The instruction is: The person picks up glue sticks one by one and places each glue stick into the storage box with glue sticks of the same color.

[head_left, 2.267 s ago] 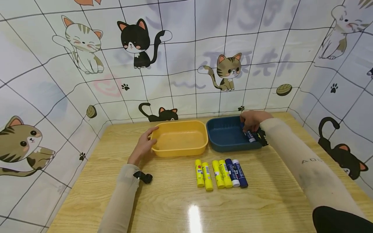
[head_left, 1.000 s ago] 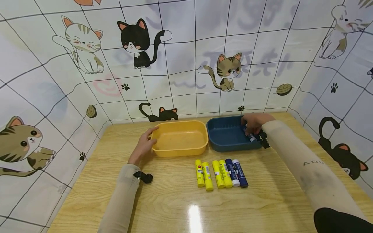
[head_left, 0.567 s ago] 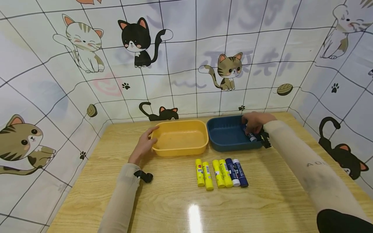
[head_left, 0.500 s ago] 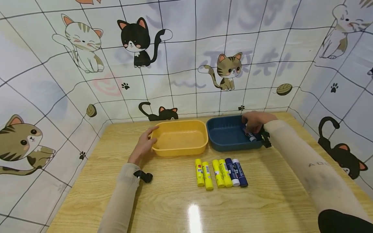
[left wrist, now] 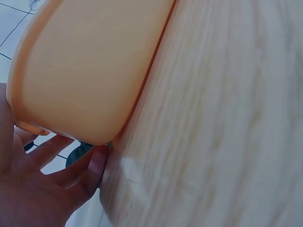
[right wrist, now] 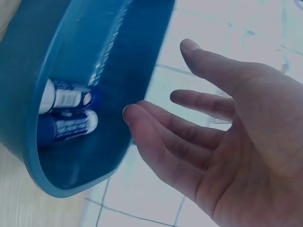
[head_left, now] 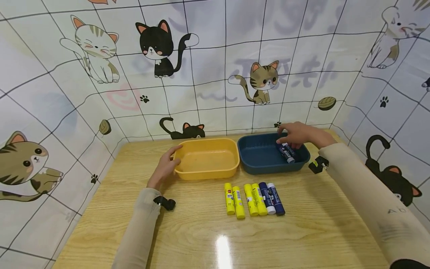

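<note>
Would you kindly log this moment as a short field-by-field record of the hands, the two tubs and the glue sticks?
left hand: left hand rests on the near left corner of the yellow tub
right hand: right hand open above the blue tub, holding nothing
blue tub contents: two blue glue sticks lying side by side at its right end
yellow tub contents: nothing visible inside
row on table: four yellow glue sticks and two more blue sticks, lying flat on the wooden table in front of the tubs
</note>
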### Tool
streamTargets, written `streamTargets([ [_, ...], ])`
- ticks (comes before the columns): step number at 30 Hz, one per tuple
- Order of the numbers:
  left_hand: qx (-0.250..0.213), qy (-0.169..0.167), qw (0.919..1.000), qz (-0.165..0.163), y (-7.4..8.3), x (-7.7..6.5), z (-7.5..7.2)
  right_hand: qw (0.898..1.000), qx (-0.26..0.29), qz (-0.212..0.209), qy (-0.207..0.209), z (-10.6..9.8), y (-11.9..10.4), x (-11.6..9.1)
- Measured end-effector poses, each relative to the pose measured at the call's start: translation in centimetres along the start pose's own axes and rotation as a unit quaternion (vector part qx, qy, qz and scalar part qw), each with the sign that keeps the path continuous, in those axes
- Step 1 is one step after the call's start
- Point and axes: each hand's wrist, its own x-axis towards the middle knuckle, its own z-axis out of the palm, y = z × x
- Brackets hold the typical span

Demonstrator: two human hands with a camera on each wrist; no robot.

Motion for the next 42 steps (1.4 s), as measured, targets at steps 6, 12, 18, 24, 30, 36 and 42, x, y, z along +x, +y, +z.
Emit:
streamTargets([
  [6, 0.003, -0.001, 1.0000, -0.002, -0.1, 0.1, 0.1, 0.999, 0.019, -0.030, 0.040, 0.9, -1.1, -3.0],
  [12, -0.005, -0.002, 1.0000, -0.008, 0.0, 0.0, 0.2, 0.996, 0.032, -0.052, 0.061, 1.8, -2.6, -6.1],
  [18, -0.004, 0.001, 1.0000, -0.008, 0.1, -0.1, 0.2, 0.994, 0.065, -0.069, 0.060, 3.6, -3.4, -8.3],
  [24, -0.002, 0.000, 1.0000, -0.006, 0.0, -0.1, 0.2, 0.991, 0.095, -0.091, 0.032, 6.0, -3.5, -9.5],
  [30, -0.001, 0.001, 1.0000, -0.002, 0.3, -0.2, 0.2, 0.986, 0.121, -0.110, -0.015, 8.0, -3.5, -9.6],
  [36, 0.003, 0.007, 0.9999, -0.007, 0.4, -0.2, 0.0, 0.984, 0.144, -0.088, -0.065, 9.1, -4.0, -9.2],
  [42, 0.007, 0.009, 0.9999, -0.006, 0.7, -0.3, 0.1, 0.983, 0.147, -0.044, -0.102, 10.3, -4.0, -8.7],
])
